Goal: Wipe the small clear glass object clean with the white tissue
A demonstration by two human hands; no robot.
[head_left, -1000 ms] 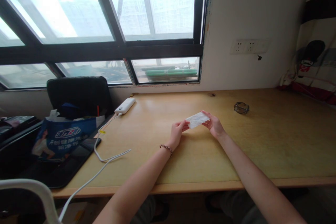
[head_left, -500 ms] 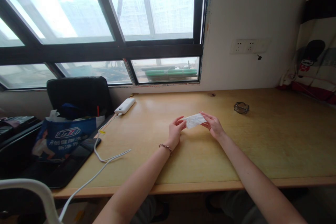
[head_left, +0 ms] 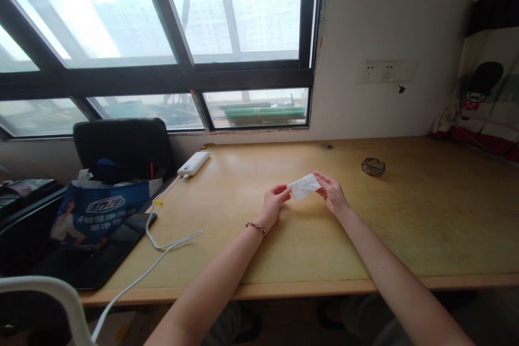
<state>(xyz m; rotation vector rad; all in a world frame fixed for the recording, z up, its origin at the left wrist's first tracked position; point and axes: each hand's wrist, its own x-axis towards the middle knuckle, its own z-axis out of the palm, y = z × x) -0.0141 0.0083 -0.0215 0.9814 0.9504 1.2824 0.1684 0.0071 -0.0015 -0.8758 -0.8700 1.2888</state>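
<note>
A thin, wrinkled white tissue, roughly rectangular, is stretched between my two hands above the middle of the wooden desk. My left hand pinches its left edge between thumb and fingers; a beaded bracelet circles that wrist. At the other end, my right hand pinches the upper right corner. The tissue slants, its right side higher than its left. Some fingertips are hidden behind it.
A white power bank with a white cable lies at the desk's left. Farther right sits a dark round ashtray-like object. A black tablet-like panel and a blue bag rest left, near a black chair.
The tissue has shifted slightly right and tilted a bit more, with its lower edge turned. My left hand has moved a little to the right; both hands still hold the tissue.
</note>
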